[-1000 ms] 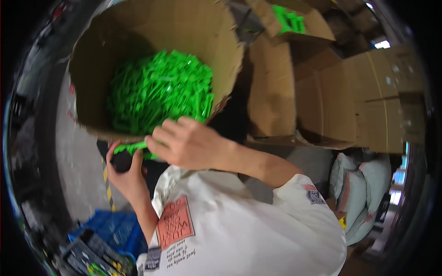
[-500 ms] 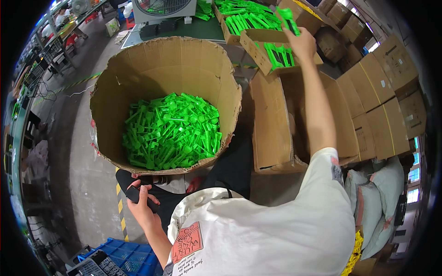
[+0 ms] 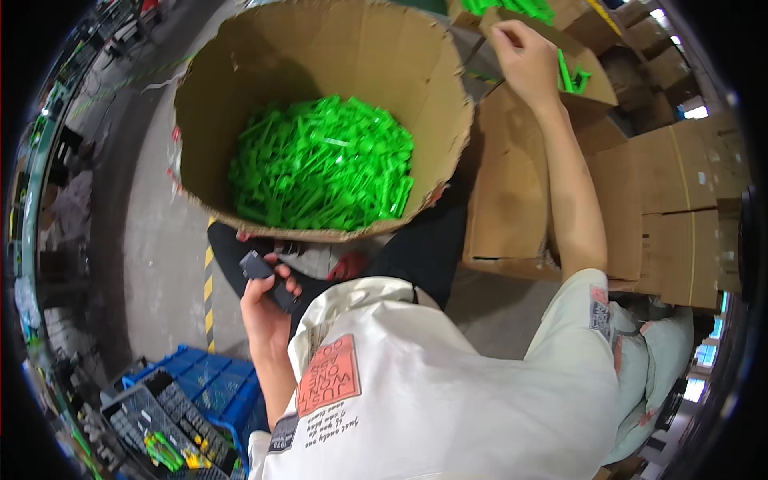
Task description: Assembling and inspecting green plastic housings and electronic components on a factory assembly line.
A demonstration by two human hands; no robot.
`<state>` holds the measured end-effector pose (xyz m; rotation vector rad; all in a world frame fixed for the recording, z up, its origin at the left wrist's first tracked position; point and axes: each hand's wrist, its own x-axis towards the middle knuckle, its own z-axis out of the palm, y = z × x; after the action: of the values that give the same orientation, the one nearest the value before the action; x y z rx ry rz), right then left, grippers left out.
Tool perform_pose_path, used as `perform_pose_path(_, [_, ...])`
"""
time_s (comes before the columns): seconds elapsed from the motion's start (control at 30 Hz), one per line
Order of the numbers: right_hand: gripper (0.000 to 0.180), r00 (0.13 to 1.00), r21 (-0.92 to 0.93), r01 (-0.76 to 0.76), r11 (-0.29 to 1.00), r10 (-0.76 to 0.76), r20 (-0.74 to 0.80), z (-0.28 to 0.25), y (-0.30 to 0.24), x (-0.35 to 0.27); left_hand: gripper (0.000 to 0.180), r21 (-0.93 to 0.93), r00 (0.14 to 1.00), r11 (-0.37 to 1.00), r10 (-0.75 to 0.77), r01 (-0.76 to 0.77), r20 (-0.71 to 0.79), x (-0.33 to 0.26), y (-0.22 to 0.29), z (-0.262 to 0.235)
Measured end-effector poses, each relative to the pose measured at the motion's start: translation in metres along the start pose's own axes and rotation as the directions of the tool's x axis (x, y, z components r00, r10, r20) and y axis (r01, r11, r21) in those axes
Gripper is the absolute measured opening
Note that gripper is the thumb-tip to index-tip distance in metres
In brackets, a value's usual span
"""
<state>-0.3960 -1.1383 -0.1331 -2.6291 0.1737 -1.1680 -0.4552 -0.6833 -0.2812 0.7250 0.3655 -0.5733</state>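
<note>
In my left hand point(image 3: 268, 300), near my thigh, is a black rectangular piece point(image 3: 258, 266), with thumb and fingers closed around it. My right arm reaches out to the far right, and my right hand point(image 3: 530, 68) is over the near side of a small open carton point(image 3: 596, 72). Its fingers are curled together; what they hold, if anything, is hidden. Long green plastic pieces point(image 3: 566, 74) show in that carton beside my wrist. Between my knees and the far side stands a large round cardboard bin point(image 3: 320, 32), its bottom heaped with green plastic parts point(image 3: 328, 172).
An open cardboard box point(image 3: 508, 184) stands right of the bin. More green pieces point(image 3: 520, 8) lie at the far right. Stacked cartons point(image 3: 680, 176) and white sacks point(image 3: 652, 360) line the right side. A blue crate point(image 3: 212, 384) and a black tray point(image 3: 152, 424) are at lower left.
The green piece seen in my right hand earlier no longer shows there, and its fingers have curled. The view has shifted, bringing the bin higher in the picture. My left hand still holds the black piece.
</note>
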Motion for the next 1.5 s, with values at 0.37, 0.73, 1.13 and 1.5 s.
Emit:
perform_pose_path(0.37, [0.028,0.121,-0.017,0.386,0.922,-0.032,0.992,0.254,-0.061,-0.071,0.032,0.308,0.962,0.951,0.112,-0.031,-0.249,0.008,-0.015,-0.072])
perform_pose_path(0.73, [0.021,-0.087,-0.114,0.226,0.967,0.137,0.987,0.402,-0.045,-0.262,0.031,0.05,0.922,0.995,0.095,-0.082,-0.375,0.01,-0.031,-0.141])
perform_pose_path(1.13, [0.059,0.004,0.232,0.621,0.748,-0.299,0.954,0.395,-0.053,-0.323,0.038,0.127,0.938,0.992,0.038,0.007,-0.345,0.028,-0.025,-0.143])
perform_pose_path(1.5, [0.039,0.075,-0.051,-0.461,0.886,0.096,0.993,0.357,-0.114,-0.153,0.039,0.024,0.896,0.998,0.056,-0.051,-0.44,0.022,-0.013,-0.109])
